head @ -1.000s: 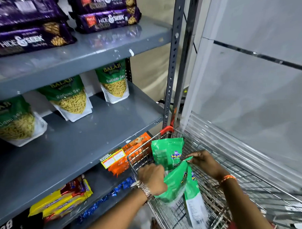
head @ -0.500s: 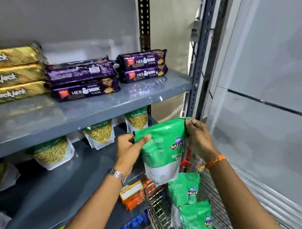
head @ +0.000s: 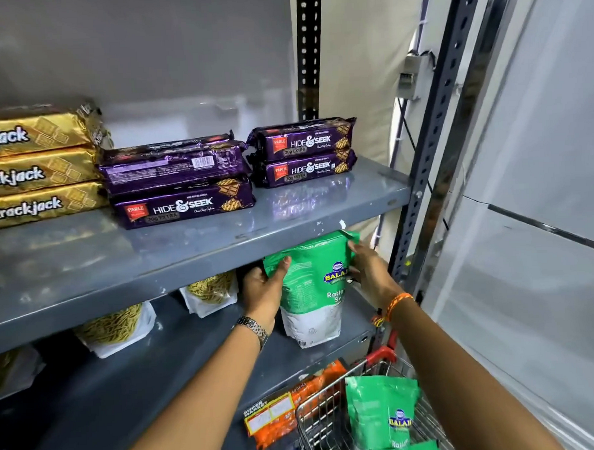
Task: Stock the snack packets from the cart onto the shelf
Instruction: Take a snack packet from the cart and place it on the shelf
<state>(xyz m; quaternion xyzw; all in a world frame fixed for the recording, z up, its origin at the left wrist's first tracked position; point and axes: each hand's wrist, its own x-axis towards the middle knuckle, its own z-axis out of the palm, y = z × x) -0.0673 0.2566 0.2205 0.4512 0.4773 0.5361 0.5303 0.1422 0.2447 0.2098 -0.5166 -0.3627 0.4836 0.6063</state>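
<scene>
A green and white Balaji Ratlami Sev packet (head: 311, 291) stands upright at the right end of the grey middle shelf (head: 199, 373), its top just under the shelf above. My left hand (head: 262, 290) grips its left edge and my right hand (head: 368, 273) grips its right edge near the top. Further left on the same shelf stand more sev packets (head: 210, 291), partly hidden by the upper shelf board. The wire cart (head: 322, 422) at the bottom right holds more green packets (head: 383, 413).
The upper shelf (head: 288, 218) carries purple Hide & Seek biscuit packs (head: 183, 181) and gold Krackjack packs (head: 37, 166). Orange packets (head: 292, 410) lie on the lower shelf beside the cart. A perforated steel upright (head: 431, 152) and a pale wall panel (head: 541, 216) stand to the right.
Both hands lifted a green packet out of the cart, carried it up and leftward, and now hold it upright on the middle shelf. The view tilted up toward the shelves.
</scene>
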